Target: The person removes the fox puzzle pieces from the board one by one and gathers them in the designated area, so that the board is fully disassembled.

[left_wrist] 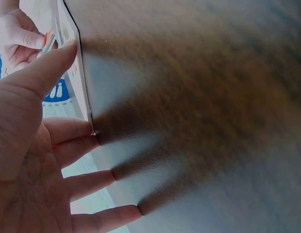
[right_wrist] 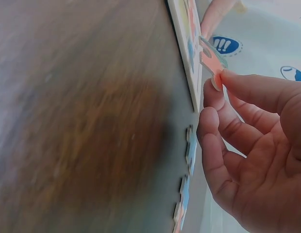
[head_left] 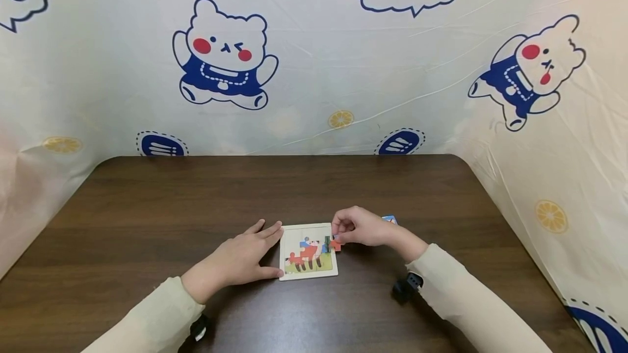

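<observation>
A square jigsaw puzzle board (head_left: 309, 274) with a pale frame lies flat on the table, partly filled with pieces that show a red animal on grass. My left hand (head_left: 240, 257) rests at the board's left edge, fingers spread and straight, with the thumb at the near corner and the index finger at the far one. Over the right edge, my right hand (head_left: 365, 226) pinches a red and green puzzle piece (right_wrist: 212, 60) between thumb and index finger. That piece is tilted, close to the board; whether it touches is hard to tell.
Loose puzzle pieces (right_wrist: 183, 191) lie on the brown table (head_left: 196, 195) beside the board; in the head view a blue one (head_left: 390, 219) shows behind the right wrist. A printed curtain (head_left: 314, 59) with cartoon bears surrounds the table at back and sides.
</observation>
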Available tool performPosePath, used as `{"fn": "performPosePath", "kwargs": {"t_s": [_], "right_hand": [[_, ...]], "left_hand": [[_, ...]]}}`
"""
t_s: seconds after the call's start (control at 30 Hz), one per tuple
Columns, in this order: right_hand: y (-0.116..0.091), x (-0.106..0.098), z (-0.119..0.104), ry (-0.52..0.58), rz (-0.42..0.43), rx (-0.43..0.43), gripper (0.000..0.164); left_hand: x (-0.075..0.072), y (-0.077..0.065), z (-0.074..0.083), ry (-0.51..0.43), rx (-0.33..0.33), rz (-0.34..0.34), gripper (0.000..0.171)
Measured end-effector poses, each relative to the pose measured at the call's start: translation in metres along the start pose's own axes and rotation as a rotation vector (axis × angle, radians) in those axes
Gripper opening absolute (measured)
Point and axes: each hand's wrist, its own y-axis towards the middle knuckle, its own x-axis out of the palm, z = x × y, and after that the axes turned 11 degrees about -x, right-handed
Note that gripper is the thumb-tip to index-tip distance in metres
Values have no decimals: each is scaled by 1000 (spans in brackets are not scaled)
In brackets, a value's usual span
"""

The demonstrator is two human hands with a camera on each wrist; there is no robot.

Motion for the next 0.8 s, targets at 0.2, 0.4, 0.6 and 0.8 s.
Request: {"fn": "performPosePath", "kwargs": {"t_s": [0.2, 0.4, 0.6, 0.8], "right_hand": [[-8, -5, 4, -20, 9, -4, 4], [-15, -9, 7, -28, 12, -8, 4], [-21, -11, 8, -30, 9, 15, 3], [-24, -10, 12, -32, 10, 44, 4]], "left_hand": [[-1, 0, 1, -3, 0, -5, 85], [-2, -1, 1, -6, 4, -3, 85], [-2, -1, 1, -5, 10, -4, 85], [-2, -1, 0, -7, 4, -12, 86]]}}
